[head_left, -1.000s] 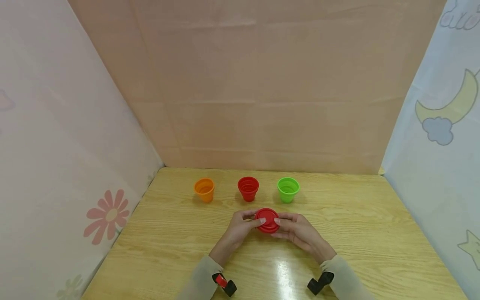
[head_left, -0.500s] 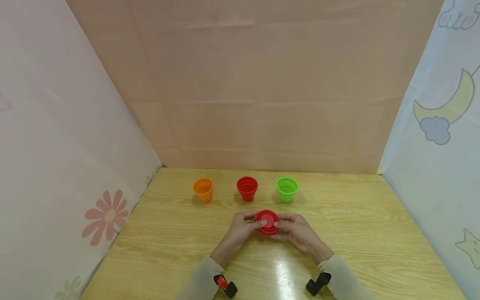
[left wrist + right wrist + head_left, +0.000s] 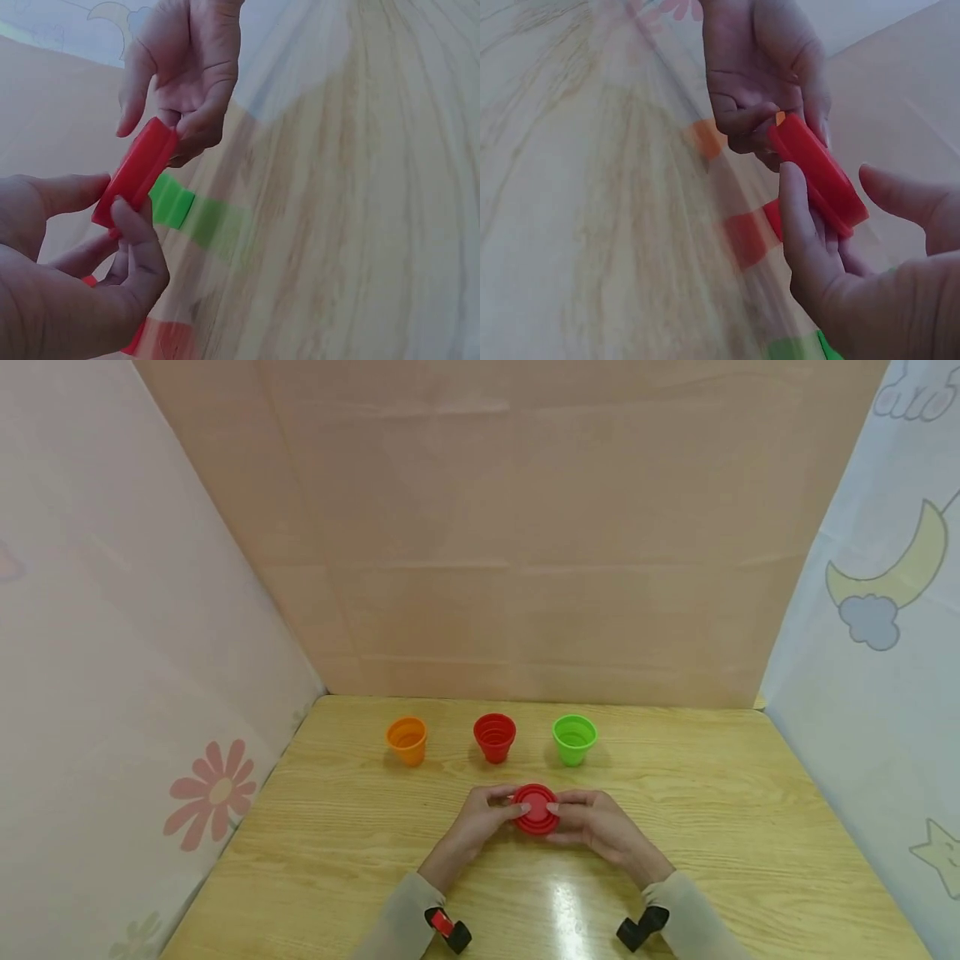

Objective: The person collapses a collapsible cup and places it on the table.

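A red folding cup [image 3: 536, 823], collapsed into a flat ringed disc, is held between both hands just above the table. My left hand [image 3: 477, 820] pinches its left edge, thumb on the face and fingers behind. On the opposite edge, my right hand [image 3: 602, 828] supports the cup with curled fingers. Its thumb [image 3: 896, 196] stands slightly off the cup in the right wrist view. Beyond the hands, an orange cup [image 3: 408, 742], an expanded red cup [image 3: 495, 739] and a green cup [image 3: 574, 741] stand upright in a row.
The wooden table [image 3: 337, 860] ends at a tan back wall [image 3: 510, 568]. Pale printed sheets hang on both sides, a flower [image 3: 221, 792] on the left and a moon [image 3: 900, 577] on the right. Each wrist wears a black strap.
The collapsed cup has shifted slightly toward me and its face has tilted, so its rings show more fully. Both hands keep nearly the same place; the standing cups stay put.
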`<state>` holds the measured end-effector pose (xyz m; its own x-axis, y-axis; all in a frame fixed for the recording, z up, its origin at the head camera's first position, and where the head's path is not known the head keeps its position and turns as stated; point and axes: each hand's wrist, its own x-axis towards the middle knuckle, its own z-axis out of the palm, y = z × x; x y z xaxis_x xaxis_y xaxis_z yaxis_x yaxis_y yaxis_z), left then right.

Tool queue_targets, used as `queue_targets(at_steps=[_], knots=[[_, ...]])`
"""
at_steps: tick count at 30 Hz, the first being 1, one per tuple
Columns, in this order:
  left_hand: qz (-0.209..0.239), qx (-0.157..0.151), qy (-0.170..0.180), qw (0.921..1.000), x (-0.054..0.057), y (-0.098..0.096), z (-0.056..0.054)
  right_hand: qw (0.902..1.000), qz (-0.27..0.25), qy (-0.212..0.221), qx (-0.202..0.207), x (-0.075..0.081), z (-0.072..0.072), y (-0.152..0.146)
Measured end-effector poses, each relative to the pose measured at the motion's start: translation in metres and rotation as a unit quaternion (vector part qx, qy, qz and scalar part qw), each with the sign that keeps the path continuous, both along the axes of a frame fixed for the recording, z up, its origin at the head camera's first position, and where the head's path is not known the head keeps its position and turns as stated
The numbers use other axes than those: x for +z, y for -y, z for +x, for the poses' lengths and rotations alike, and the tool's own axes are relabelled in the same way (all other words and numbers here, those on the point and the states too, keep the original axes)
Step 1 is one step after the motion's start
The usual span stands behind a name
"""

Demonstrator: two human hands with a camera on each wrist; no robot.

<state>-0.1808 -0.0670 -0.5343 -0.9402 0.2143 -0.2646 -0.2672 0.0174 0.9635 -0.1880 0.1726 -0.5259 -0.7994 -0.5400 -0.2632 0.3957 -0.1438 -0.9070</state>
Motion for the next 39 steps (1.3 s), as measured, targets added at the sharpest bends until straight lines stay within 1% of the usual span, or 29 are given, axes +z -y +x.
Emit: queue_targets(at_steps=[5, 9, 13, 16, 20, 24, 26, 29, 33, 36, 39], knots=[[0.007, -0.023, 0.010, 0.9997, 0.000, 0.002, 0.001, 0.9992, 0.035, -0.007, -0.019, -0.002, 0.003, 0.003], [0.006, -0.042, 0.017, 0.9989, 0.001, 0.004, 0.001, 0.9986, 0.042, -0.008, -0.029, -0.005, 0.004, 0.003], [0.021, -0.061, 0.021, 0.9977, 0.000, 0.006, 0.001, 0.9981, 0.046, -0.012, -0.039, -0.005, 0.005, 0.004], [0.034, -0.061, 0.019, 0.9973, -0.001, 0.006, 0.001, 0.9978, 0.048, -0.014, -0.043, -0.005, 0.006, 0.005], [0.052, -0.051, 0.025, 0.9971, -0.003, 0.006, 0.001, 0.9978, 0.050, -0.014, -0.041, -0.003, 0.006, 0.005], [0.076, -0.049, 0.035, 0.9953, -0.006, 0.007, 0.001, 0.9975, 0.063, -0.023, -0.021, -0.001, 0.005, 0.003], [0.084, -0.050, 0.041, 0.9943, -0.007, 0.008, 0.001, 0.9963, 0.076, -0.037, -0.009, -0.001, 0.005, 0.001], [0.093, -0.050, 0.051, 0.9931, -0.007, 0.010, 0.001, 0.9909, 0.108, -0.079, 0.013, 0.000, 0.004, -0.002], [0.100, -0.050, 0.059, 0.9920, -0.005, 0.011, 0.001, 0.9763, 0.153, -0.147, 0.044, 0.001, 0.004, -0.003], [0.106, -0.053, 0.065, 0.9907, -0.004, 0.011, 0.001, 0.9694, 0.157, -0.179, 0.061, 0.002, 0.005, -0.003], [0.111, -0.052, 0.075, 0.9896, -0.001, 0.011, 0.002, 0.9689, 0.145, -0.189, 0.066, 0.003, 0.005, -0.002]])
